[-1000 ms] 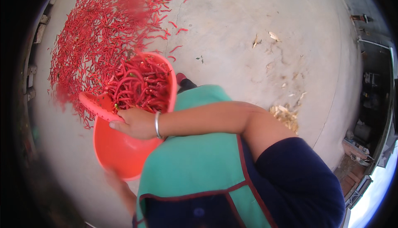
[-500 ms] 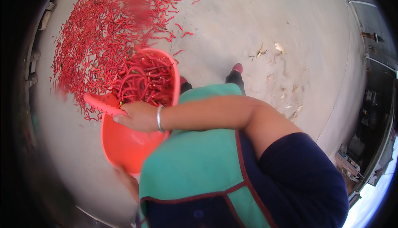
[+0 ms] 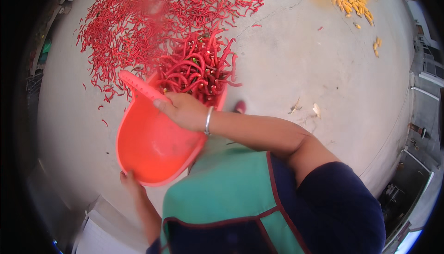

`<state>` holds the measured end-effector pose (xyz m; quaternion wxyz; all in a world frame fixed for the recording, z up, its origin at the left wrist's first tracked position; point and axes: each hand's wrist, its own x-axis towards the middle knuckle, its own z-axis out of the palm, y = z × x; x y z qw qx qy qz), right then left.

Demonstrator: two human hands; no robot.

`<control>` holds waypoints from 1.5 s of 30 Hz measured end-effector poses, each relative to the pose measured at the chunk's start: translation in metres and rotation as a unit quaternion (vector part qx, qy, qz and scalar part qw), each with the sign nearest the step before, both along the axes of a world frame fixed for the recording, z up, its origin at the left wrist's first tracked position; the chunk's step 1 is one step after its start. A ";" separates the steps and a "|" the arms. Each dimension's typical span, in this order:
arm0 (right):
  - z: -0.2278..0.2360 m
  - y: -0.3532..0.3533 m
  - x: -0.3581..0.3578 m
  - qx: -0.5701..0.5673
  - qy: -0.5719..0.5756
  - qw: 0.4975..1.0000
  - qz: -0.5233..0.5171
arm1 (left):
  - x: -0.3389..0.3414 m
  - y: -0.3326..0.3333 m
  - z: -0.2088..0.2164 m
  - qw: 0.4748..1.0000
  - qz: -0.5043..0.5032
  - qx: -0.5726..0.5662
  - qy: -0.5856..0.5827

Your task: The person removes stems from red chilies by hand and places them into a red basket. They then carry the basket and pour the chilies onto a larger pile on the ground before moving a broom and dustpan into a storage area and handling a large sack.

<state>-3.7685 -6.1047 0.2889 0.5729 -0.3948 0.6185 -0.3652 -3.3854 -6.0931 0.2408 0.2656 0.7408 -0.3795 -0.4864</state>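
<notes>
Red basket (image 3: 155,143), long axis seven to one o'clock; chillies (image 3: 199,67) at its one-o'clock end.
Right hand (image 3: 187,110), nearer the chillies: fingers wrapped round the handle (image 3: 143,86). Left hand (image 3: 132,183): at seven-o'clock rim (image 3: 155,184), finger closure unclear.

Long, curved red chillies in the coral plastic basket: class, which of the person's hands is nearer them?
Right. The right hand holds the coral plastic basket's handle, just beside the long, curved red chillies; the left hand is farther, at the basket's opposite rim.
</notes>
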 end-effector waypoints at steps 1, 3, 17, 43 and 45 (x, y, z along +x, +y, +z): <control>0.008 0.007 -0.005 -0.007 -0.031 0.999 0.019 | 0.002 0.023 0.000 1.000 0.018 -0.003 -0.008; -0.004 0.008 -0.008 -0.008 -0.053 0.997 0.048 | -0.014 0.054 -0.001 0.997 0.070 -0.016 -0.026; -0.039 0.001 -0.053 0.142 -0.239 0.940 0.196 | -0.022 0.201 0.014 0.961 0.067 -0.036 -0.266; -0.029 0.047 -0.467 0.127 -0.172 0.927 0.308 | -0.584 0.270 0.069 0.947 0.266 0.002 -0.182; -0.019 0.058 -0.481 0.129 -0.206 0.914 0.326 | -0.607 0.283 0.076 0.937 0.268 0.027 -0.223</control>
